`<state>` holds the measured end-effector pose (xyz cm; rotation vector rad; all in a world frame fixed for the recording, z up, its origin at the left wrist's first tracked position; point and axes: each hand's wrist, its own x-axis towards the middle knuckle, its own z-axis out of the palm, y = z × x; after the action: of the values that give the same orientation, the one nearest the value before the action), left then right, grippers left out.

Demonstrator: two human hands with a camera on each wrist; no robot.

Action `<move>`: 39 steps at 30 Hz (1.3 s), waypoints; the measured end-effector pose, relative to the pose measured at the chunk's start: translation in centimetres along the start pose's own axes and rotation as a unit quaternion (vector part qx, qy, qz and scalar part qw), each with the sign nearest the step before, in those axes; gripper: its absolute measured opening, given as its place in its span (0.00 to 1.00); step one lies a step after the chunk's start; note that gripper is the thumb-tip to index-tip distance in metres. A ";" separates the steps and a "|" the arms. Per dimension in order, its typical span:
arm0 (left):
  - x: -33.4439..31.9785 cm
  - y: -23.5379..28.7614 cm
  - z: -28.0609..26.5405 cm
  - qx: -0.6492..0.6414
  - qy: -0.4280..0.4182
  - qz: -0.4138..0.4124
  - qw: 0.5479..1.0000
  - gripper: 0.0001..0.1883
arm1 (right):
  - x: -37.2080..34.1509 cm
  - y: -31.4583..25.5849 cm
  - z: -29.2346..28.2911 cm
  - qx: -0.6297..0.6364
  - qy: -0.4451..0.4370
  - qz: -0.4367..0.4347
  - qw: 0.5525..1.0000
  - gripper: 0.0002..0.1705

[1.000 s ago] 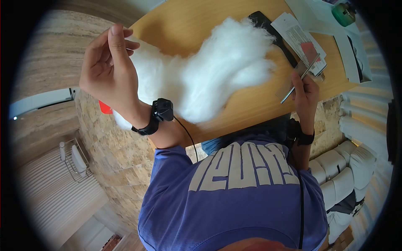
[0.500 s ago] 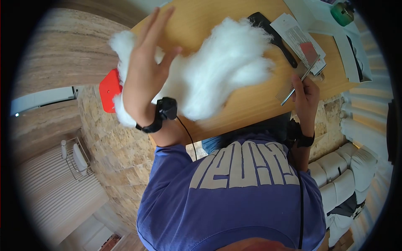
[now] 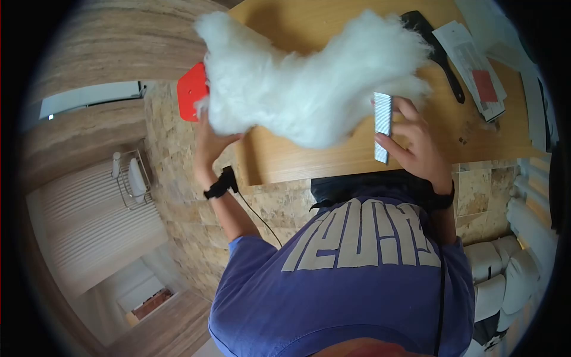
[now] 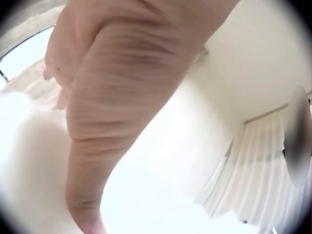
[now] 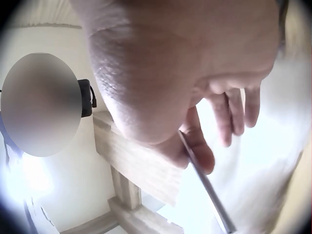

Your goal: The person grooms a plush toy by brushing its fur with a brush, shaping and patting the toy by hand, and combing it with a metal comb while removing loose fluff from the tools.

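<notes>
A long white fluffy mass (image 3: 285,95) of fur or fibre lies across the wooden table, its left end hanging at the table's edge. My right hand (image 3: 419,146) pinches a metal comb (image 3: 382,128) between thumb and fingers, close to the right part of the fluff. In the right wrist view the comb (image 5: 207,187) shows edge-on, as a thin bar. At the left end, my left hand (image 3: 213,146) touches the underside of the fluff, thumb stretched out to the side and fingertips partly hidden. A red flat piece (image 3: 191,92) sticks out beside that end.
On the table's right side lies a black paddle-shaped tool (image 3: 437,50) with a handle. Beside it are papers (image 3: 470,56) with a red patch (image 3: 485,86). The table (image 3: 285,169) ends just in front of the person. A cable (image 3: 259,217) runs from the left wrist.
The left hand has come down from above the fluff to its left end. The right hand has moved left with the comb, turning its flat side into view. The head view has shifted.
</notes>
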<state>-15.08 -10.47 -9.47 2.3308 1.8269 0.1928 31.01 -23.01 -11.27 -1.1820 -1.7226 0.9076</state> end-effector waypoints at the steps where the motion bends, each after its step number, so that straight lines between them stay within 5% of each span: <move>1: -0.3 -0.5 1.7 -0.017 0.040 0.020 0.999 0.59 | 0.7 0.7 0.7 0.004 -0.006 -0.003 1.000 0.14; 6: -0.9 -0.7 2.1 -0.073 0.071 0.025 0.994 0.54 | 3.6 3.8 3.0 -0.149 -0.003 -0.059 0.987 0.21; 8: -0.4 -1.1 2.0 0.022 0.065 0.041 0.997 0.52 | 3.8 3.5 3.4 -0.162 -0.028 -0.055 0.985 0.22; 11: -0.6 1.6 -2.3 0.068 0.036 0.088 0.993 0.49 | 4.1 3.0 3.2 -0.096 0.022 -0.107 0.989 0.22; 12: -0.9 4.4 -5.0 0.033 -0.014 0.031 0.999 0.49 | 3.9 2.6 2.5 -0.044 0.009 -0.081 0.996 0.21; 17: -2.1 9.5 -14.4 -0.023 -0.090 0.004 0.996 0.48 | 3.1 0.5 0.4 0.218 0.011 0.047 0.975 0.18; 19: -2.0 9.8 -16.3 -0.012 -0.016 0.099 0.995 0.41 | 3.4 0.8 -0.3 0.281 0.089 0.119 0.948 0.17; 27: 1.9 13.5 -19.8 -0.005 0.050 0.119 0.992 0.18 | 6.9 1.8 -0.3 0.478 0.279 0.211 0.805 0.13; 31: 5.0 12.6 -19.4 0.022 0.063 0.117 0.991 0.23 | 7.3 3.7 -0.9 0.398 0.244 0.246 0.850 0.14; 33: 5.6 12.9 -20.0 0.036 0.069 0.145 0.986 0.26 | 7.4 4.0 -0.8 0.270 0.179 0.227 0.918 0.19; 37: 2.8 15.4 -22.1 0.032 0.054 0.152 0.986 0.25 | 7.7 4.8 -1.0 0.152 0.143 0.219 0.953 0.23; 39: 1.0 17.9 -24.3 0.053 -0.055 0.157 0.985 0.25 | 7.2 4.2 -1.2 0.077 0.134 0.215 0.964 0.25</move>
<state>-2.89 -12.27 18.07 2.6370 1.4455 0.0048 32.09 -14.79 -12.90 -1.5261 -1.1772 1.0592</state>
